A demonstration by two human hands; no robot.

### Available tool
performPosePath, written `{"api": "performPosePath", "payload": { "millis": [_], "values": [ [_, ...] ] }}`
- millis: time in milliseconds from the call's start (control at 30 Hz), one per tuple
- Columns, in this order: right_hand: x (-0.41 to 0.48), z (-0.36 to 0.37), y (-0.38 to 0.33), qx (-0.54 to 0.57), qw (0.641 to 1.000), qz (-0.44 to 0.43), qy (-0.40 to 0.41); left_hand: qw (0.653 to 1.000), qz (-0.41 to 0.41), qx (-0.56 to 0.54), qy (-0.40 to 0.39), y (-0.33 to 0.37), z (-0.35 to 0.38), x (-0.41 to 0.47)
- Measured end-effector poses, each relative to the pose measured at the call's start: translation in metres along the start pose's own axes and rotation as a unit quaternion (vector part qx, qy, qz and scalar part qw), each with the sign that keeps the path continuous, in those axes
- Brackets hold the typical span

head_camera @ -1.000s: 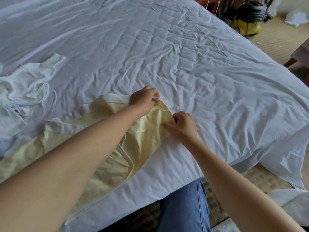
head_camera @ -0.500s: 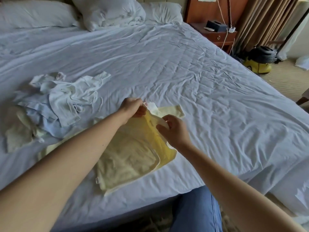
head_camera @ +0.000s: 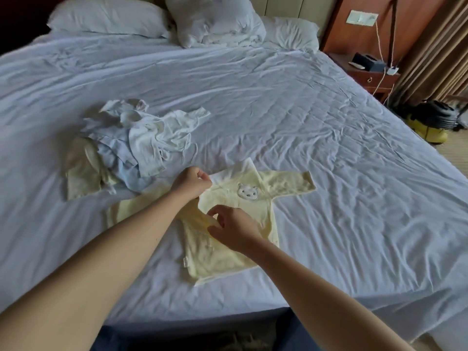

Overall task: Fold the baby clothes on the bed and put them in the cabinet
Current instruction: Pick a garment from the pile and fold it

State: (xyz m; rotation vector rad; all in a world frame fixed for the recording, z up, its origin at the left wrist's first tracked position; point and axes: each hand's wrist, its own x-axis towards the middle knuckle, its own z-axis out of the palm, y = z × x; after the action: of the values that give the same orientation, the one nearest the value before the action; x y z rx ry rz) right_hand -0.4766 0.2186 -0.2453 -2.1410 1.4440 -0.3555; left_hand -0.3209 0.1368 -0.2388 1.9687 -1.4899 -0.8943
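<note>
1. Since the frame half a second ago, the yellow baby top (head_camera: 228, 252) has been opened out from a bunched fold between the hands. It is now laid flat, front up, on the bed (head_camera: 316, 148), near the front edge.
2. A bear patch (head_camera: 247, 191) is seen on the chest, facing up. One sleeve (head_camera: 291, 182) is stretched out flat to the right.
3. Left hand (head_camera: 191, 182): the fingers (head_camera: 202, 177) are curled into a tight fist, and the collar-side edge of the top is pinched at its upper left corner.
4. Right hand (head_camera: 234, 230): it is held over the middle of the top, knuckles up. The thumb and fingers (head_camera: 216, 219) are curled, and a fold of the front flap's edge is pinched and slightly raised off the layer below.
5. Both forearms are reached in from the near edge. The left part of the top is crossed by the left forearm, and a pale yellow portion is seen on the sheet beyond it.
6. Pile of baby clothes (head_camera: 141, 140): white, light blue and cream pieces are heaped unfolded, left of and behind the top and just beside the left hand. Whether the pile and the top touch cannot be told.
7. Pillows (head_camera: 109, 19) are propped at the head of the bed.
8. A nightstand (head_camera: 372, 77), a curtain (head_camera: 435, 59) and a yellow vacuum cleaner (head_camera: 430, 125) are seen at the right, off the bed.
</note>
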Motion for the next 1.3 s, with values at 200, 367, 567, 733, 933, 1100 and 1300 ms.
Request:
{"api": "performPosePath", "payload": {
  "millis": [200,367,567,733,933,1100,1300],
  "values": [
    [-0.005,0.01,-0.003,-0.009,0.996,-0.023,-0.086,1.0,-0.002,-0.002,-0.031,-0.031,-0.004,-0.01],
    [-0.013,0.001,0.007,-0.011,0.993,-0.019,-0.113,0.998,0.003,0.001,-0.069,-0.035,-0.001,-0.018],
    [-0.021,-0.001,0.013,-0.019,0.988,-0.026,-0.15,0.99,0.033,0.104,-0.091,-0.031,-0.001,-0.027],
    [-0.034,-0.003,0.024,0.079,0.988,-0.039,-0.123,0.96,0.124,0.25,-0.025,-0.036,0.004,-0.043],
    [-0.044,-0.038,0.071,0.078,0.991,0.058,0.092,0.947,0.268,0.176,-0.024,-0.029,0.025,-0.084],
    [-0.072,-0.047,0.094,0.01,0.998,0.055,0.019,0.933,0.267,0.198,-0.136,-0.022,0.043,-0.121],
    [-0.085,-0.034,0.103,-0.08,0.997,0.004,0.019,0.915,0.303,0.232,-0.13,-0.037,0.05,-0.132]
  ]
}}
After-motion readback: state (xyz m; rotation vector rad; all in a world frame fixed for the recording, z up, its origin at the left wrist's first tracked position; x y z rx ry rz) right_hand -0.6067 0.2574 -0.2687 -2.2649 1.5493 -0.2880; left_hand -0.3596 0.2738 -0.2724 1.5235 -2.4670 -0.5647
